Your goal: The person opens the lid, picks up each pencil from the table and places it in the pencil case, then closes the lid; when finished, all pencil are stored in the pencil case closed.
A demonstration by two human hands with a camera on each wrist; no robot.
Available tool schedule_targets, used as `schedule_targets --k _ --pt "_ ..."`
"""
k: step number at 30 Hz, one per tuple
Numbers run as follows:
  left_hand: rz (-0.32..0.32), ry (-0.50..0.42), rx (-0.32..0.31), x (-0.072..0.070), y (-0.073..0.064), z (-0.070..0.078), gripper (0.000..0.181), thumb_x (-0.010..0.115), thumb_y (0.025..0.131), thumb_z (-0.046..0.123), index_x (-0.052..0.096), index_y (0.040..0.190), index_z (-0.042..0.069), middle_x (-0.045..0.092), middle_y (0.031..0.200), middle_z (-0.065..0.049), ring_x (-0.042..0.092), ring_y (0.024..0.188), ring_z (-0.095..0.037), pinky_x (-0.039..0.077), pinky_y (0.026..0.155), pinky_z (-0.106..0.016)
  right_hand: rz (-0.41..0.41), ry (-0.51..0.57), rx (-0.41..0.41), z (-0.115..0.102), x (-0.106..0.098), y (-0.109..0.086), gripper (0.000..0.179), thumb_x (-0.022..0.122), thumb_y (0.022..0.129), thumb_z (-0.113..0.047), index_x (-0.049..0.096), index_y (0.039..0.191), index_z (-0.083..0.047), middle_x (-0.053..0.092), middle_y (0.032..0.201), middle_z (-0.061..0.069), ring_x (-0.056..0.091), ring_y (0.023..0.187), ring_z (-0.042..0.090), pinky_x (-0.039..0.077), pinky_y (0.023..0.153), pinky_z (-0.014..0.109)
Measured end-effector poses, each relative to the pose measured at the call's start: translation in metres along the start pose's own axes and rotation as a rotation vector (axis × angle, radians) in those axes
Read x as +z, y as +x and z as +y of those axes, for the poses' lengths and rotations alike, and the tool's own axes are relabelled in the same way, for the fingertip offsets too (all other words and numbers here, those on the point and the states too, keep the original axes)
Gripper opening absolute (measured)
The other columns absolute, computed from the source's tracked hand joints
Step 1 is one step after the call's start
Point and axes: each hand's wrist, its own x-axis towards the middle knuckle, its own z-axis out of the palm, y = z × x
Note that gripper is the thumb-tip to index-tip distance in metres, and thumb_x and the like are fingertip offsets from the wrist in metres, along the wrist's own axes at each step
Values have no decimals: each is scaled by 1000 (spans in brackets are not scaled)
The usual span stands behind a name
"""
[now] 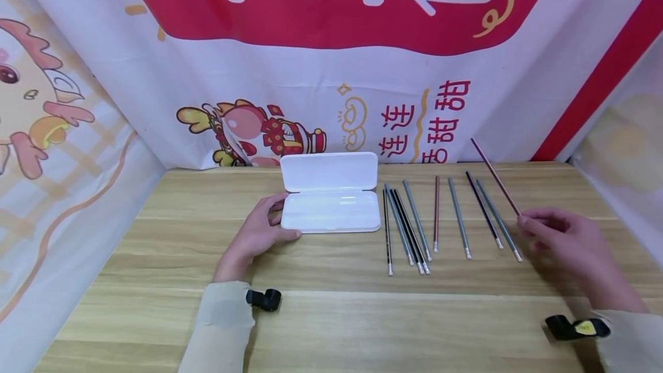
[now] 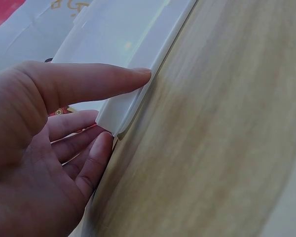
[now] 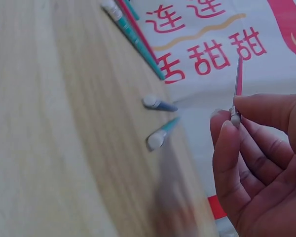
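A white pencil case [image 1: 330, 212] lies on the table with its hinged lid [image 1: 329, 171] raised at the back; no pencils are inside. My left hand [image 1: 261, 226] holds its left end, the thumb [image 2: 113, 81] along the front rim and the fingers by the side wall. On the right, my right hand [image 1: 567, 240] pinches a dark pink pencil [image 1: 494, 174] close to its eraser end [image 3: 235, 117], the other end tilted up and away. Between case and right hand lie several pencils, among them a black pencil [image 1: 388, 235], a reddish pencil [image 1: 437, 214] and a teal pencil [image 1: 460, 220].
The wooden table [image 1: 362, 327] ends at a printed cloth backdrop [image 1: 321, 102] behind the case. More printed cloth [image 1: 62, 131] hangs at the left. Black wrist cameras sit on both sleeves [image 1: 223, 315].
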Motion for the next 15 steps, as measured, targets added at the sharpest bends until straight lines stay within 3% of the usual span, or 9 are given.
schedule_targets --k 8,15 --pt "3 1 3 0 -1 0 91 89 89 12 40 165 14 41 169 -16 48 151 -39 43 126 -53 9 94 -81 -10 1 -4 40 71 105 -38 68 131 -9 76 97 -20 71 86 6 63 71 26" --pt "7 -4 1 1 0 0 91 89 88 13 40 165 14 41 168 -15 48 151 -39 43 126 -53 2 51 -77 -13 4 -4 48 69 105 -42 65 135 -6 75 99 -22 71 88 4 63 74 25"
